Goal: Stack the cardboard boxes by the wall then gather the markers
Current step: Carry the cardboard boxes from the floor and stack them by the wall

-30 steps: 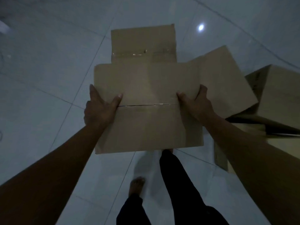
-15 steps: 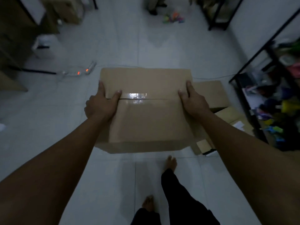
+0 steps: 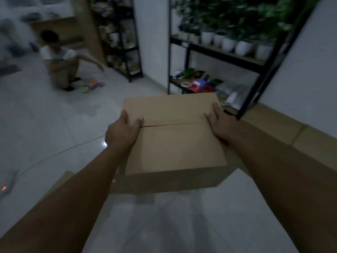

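I carry a closed brown cardboard box (image 3: pixel 173 143) in the air in front of me, its top seam facing up. My left hand (image 3: pixel 122 133) grips its left side with the thumb on top. On the opposite side my right hand (image 3: pixel 220 123) grips it the same way. More cardboard boxes (image 3: pixel 284 128) lie in a row along the white wall at the right, just past the held box. Colourful markers (image 3: pixel 93 85) are scattered on the floor far off at the left.
A person (image 3: pixel 58 61) crouches on the floor beside the markers. A black shelf rack (image 3: pixel 266 70) with potted plants and small items stands against the right wall. Another piece of cardboard (image 3: pixel 60 181) lies under my left arm. A power strip (image 3: pixel 5 187) with a red light lies far left.
I have turned to the right with the box still held in both hands; the view swung from the floor and other boxes up to the shelves and the wall.
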